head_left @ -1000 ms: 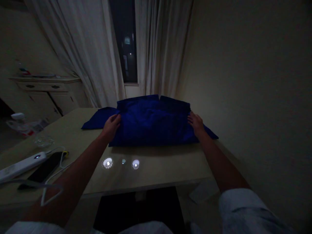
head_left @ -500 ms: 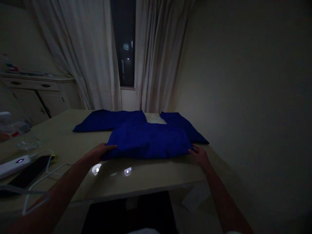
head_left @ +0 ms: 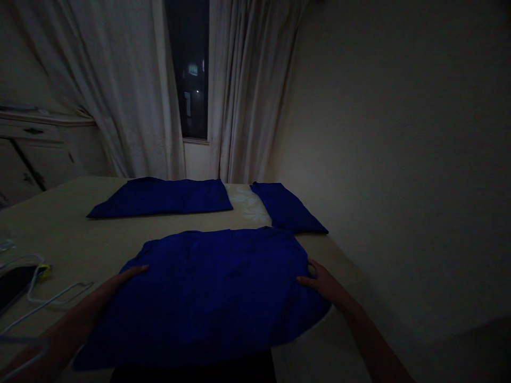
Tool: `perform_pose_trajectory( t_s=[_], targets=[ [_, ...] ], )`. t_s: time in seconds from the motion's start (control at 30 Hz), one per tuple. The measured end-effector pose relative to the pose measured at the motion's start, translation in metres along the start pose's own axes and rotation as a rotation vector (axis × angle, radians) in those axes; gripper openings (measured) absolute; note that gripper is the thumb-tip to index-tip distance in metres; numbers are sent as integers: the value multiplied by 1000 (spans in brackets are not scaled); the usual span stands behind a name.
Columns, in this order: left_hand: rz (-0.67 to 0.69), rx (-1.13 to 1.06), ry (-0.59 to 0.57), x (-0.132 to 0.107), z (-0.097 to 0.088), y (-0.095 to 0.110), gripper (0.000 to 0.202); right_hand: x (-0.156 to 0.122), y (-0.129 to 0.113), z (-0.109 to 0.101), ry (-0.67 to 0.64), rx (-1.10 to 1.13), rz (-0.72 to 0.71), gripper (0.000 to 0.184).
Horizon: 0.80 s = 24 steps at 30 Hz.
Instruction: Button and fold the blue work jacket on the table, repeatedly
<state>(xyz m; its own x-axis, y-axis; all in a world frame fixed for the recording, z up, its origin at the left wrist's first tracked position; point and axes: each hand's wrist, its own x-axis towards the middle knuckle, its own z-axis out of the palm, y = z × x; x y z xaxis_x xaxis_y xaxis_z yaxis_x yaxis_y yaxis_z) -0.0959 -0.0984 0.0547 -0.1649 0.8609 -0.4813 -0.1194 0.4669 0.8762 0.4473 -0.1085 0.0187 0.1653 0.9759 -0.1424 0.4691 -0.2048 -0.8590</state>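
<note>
A dark blue garment (head_left: 211, 287) lies spread over the near part of the beige table (head_left: 72, 234) and hangs over its front edge. My left hand (head_left: 120, 279) rests at the garment's left edge, fingers stretched along the cloth. On the right edge sits my right hand (head_left: 323, 282), its fingers pinching the fabric. Two more blue pieces lie farther back: a long one (head_left: 159, 197) at the left and a narrow one (head_left: 289, 213) at the right. The room is dim.
A white wire hanger (head_left: 43, 300) and a dark phone (head_left: 11, 282) lie at the table's left. White curtains (head_left: 120, 90) frame a dark window (head_left: 187, 69) behind. A pale cabinet (head_left: 32, 154) stands at the far left, a bare wall at the right.
Both hands have pulled the blue garment toward me, from the far side of the table to its front edge. The two rear blue pieces are now uncovered. The view has shifted right.
</note>
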Motion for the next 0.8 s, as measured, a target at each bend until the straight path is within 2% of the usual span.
perform_pose_trajectory(
  t_s=[0.07,0.1,0.17,0.27,0.33,0.37,0.43,0.5,0.53,0.57,0.6,0.63,0.67,0.7,0.73,0.8],
  targets=[
    [-322,-101,-9,0,4,-7,46,0,-11,-19,33,-127,-81,75],
    [-413,-152,-13,-3,10,-13,41,1,-20,-35,58,-193,-121,70],
    [-321,-252,-7,-14,29,-25,39,9,-46,-78,93,-320,-203,59],
    [-99,-367,-99,-24,81,-33,65,52,-113,-151,95,-536,-333,43],
    [3,-392,-206,-22,129,-28,82,98,-169,-190,196,-771,-386,35],
    [51,-391,-270,-19,157,-24,88,123,-197,-202,269,-885,-391,35],
    [160,-371,-399,-14,218,-15,92,172,-247,-210,448,-1068,-438,36],
    [301,-336,-621,-11,280,-11,94,216,-280,-193,722,-1115,-581,37],
    [339,-290,-794,-10,308,-13,98,234,-287,-175,864,-1074,-625,41],
    [329,-213,-901,-9,332,-18,99,251,-288,-152,971,-1002,-623,47],
    [311,-115,-968,-6,349,-25,92,265,-281,-124,1008,-916,-554,55],
    [286,-41,-1014,-2,359,-34,79,276,-268,-93,984,-818,-433,61],
    [258,30,-1030,5,361,-43,67,284,-248,-61,807,-764,-325,61],
    [230,84,-1037,13,355,-51,58,290,-223,-28,551,-751,-273,62],
    [213,125,-1039,24,342,-57,53,294,-195,2,425,-745,-266,61],
    [254,219,-976,49,303,-59,51,296,-136,53,331,-739,-239,66]
  ],
)
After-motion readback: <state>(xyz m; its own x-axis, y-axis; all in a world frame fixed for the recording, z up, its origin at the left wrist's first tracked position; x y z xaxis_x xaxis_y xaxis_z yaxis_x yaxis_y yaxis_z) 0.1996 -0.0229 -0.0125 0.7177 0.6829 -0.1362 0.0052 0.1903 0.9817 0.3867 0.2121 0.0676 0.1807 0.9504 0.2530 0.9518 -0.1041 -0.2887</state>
